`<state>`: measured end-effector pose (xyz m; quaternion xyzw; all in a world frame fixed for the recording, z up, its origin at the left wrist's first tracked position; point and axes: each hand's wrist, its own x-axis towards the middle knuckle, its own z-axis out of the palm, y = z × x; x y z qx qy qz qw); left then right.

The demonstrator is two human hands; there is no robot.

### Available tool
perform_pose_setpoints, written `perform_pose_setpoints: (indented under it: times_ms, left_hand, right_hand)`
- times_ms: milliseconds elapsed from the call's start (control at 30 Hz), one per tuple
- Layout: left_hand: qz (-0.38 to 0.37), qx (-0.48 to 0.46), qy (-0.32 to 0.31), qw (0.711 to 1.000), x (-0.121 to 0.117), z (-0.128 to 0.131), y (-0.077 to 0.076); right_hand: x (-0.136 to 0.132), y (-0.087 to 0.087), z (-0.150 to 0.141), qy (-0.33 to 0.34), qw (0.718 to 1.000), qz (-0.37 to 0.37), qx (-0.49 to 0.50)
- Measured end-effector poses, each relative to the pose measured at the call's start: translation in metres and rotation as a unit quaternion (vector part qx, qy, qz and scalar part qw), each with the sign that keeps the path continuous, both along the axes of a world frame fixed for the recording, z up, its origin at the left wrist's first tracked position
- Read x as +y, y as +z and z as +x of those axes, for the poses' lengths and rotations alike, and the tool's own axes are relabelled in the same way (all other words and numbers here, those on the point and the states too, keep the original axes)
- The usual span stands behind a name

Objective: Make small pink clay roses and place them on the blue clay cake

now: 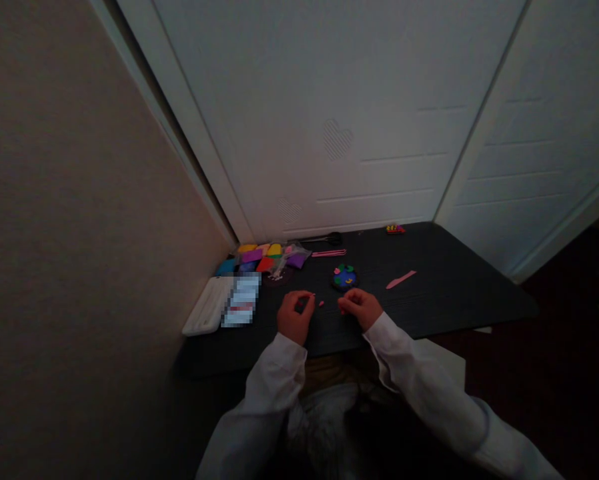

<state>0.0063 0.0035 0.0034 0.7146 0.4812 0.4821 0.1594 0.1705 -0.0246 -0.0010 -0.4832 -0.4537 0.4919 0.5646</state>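
Both my hands rest on a small black table (444, 293) near its front edge. My left hand (294, 315) has its fingers curled in a pinch; what it holds is too small to name. My right hand (360, 308) is also curled, pinching a small pink bit of clay. A tiny pink clay piece (321, 303) lies on the table between the hands. Just beyond them sits a blue clay disc (344, 277) with small green, yellow and pink bits on top.
Several coloured clay packets (267, 259) lie at the table's back left. A white tray (207, 308) sits at the left edge. A pink modelling tool (401, 279) lies to the right, pink sticks (328, 253) and a small clay figure (395, 229) farther back. White doors stand behind.
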Motion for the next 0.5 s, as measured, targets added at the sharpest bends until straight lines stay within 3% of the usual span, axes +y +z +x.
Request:
perform_pose_setpoints:
  times_ms: [233, 500]
  left_hand:
    - [-0.033, -0.038, 0.028, 0.998, 0.0073, -0.0023, -0.0094]
    - [-0.050, -0.054, 0.028, 0.997, 0.0063, -0.0018, -0.0075]
  right_hand:
    - [0.0036, -0.0059, -0.0013, 0.000, 1.000, 0.008, 0.002]
    - [0.0031, -0.0055, 0.0006, -0.002, 1.000, 0.021, -0.004]
